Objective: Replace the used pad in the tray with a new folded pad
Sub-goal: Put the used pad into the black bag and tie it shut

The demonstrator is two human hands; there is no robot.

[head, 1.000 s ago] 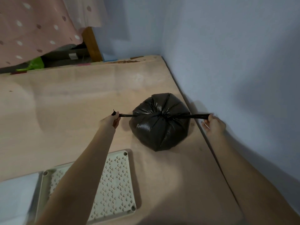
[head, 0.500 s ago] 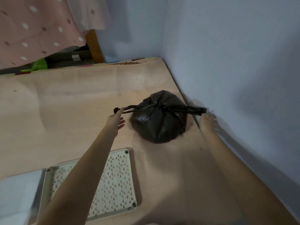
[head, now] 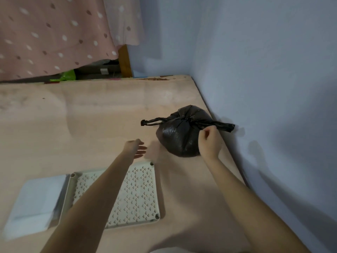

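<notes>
Nearest the camera, 2 bare forearms reach out over the pale wooden board [head: 102, 110]. Under the left forearm lies the perforated cream tray [head: 140, 194], flat on the board, its grid bare with no pad visible on it; just beside its left edge sits a white folded pad [head: 34, 199], judged to be the new one, not yet placed. Further out, the left hand [head: 135, 147] hovers over the board with fingers straight and loosely spread, holding nothing, near but apart from the bag. The right hand [head: 209, 141] is curled at the right side of the tied black plastic bag [head: 179, 136], fingertips closing on the right knot tail; whether the pinch is firm cannot be told. The used pad is presumably inside the bag; this is not visible. Risks: the bag sits close to the board's right edge against the wall [head: 264, 88], so a sideways tug on 1 tail could roll it off; thin film could tear if lifted by a tail alone; the knot could loosen and spill the contents; the left forearm, sweeping back, could nudge the tray or push the new pad off the near-left side. Beyond the board, a pink dotted cloth [head: 54, 33] hangs, with a green object [head: 67, 76] beneath it. Writing: 0 brands, labels or legible text seen.
</notes>
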